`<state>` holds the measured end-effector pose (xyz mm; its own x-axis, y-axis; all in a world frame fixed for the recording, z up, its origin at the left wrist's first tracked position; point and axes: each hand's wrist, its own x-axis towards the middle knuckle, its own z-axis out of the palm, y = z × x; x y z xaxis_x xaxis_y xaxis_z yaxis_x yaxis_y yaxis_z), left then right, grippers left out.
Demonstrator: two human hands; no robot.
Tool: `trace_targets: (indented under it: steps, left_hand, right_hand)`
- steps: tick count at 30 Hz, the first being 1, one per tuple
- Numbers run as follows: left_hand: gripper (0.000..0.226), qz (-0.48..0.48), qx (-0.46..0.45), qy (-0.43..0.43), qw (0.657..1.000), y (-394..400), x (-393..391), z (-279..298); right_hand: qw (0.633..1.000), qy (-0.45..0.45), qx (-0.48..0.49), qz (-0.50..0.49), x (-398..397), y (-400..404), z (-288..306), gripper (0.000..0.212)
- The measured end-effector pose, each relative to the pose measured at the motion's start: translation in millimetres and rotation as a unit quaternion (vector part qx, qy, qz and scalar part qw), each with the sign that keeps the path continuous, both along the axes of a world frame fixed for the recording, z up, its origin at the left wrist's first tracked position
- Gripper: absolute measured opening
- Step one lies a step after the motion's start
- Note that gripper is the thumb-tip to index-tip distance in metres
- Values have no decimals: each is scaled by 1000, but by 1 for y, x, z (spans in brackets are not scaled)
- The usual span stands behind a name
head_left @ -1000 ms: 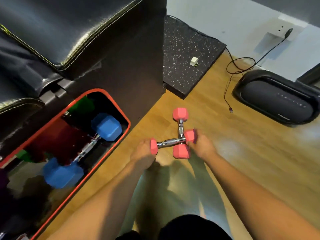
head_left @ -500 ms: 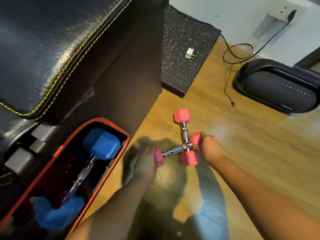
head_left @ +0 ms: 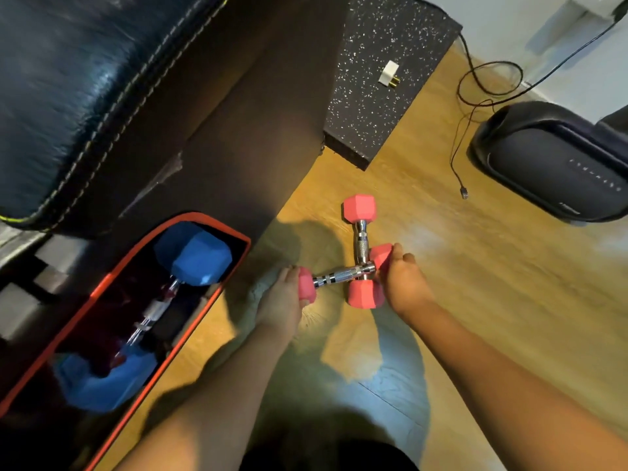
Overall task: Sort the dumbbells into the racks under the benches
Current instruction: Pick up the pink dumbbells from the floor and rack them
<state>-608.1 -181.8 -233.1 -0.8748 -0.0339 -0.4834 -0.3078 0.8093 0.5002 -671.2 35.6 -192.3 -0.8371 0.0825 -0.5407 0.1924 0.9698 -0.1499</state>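
Two pink dumbbells with chrome handles lie crossed on the wooden floor. The crosswise pink dumbbell (head_left: 341, 274) rests over the other; my left hand (head_left: 283, 300) grips its left head and my right hand (head_left: 404, 283) grips its right head. The second pink dumbbell (head_left: 361, 239) points away from me beneath it. To the left, the orange-rimmed rack (head_left: 204, 300) under the black bench (head_left: 102, 96) holds a blue dumbbell (head_left: 190, 256) lying lengthwise.
A speckled black rubber block (head_left: 384, 73) with a white plug (head_left: 390, 73) on it stands beyond the dumbbells. A black cable (head_left: 458, 158) trails over the floor beside a dark oval speaker (head_left: 557, 161) at the right. Open wooden floor (head_left: 509, 283) lies to the right.
The view has drifted closer and leftward, so the rack's far contents are hidden. Both hands have stayed on the crosswise dumbbell's heads, and the pair has barely shifted on the floor.
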Motion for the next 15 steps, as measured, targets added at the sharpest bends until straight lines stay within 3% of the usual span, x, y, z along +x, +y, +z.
trace_targets:
  steps: [7, 11, 15]
  left_hand:
    - [76, 34, -2, -11, 999, 3, 8, -10]
    - [78, 38, -3, -2, 999, 5, 9, -10]
    - [82, 107, 22, 9, 994, 15, 15, -7]
  right_hand:
    - [999, 18, 3, 45, 9, 5, -9, 74]
    - [993, 92, -6, 73, 21, 7, -19, 66]
    - [981, 100, -161, -48, 22, 7, -38, 76]
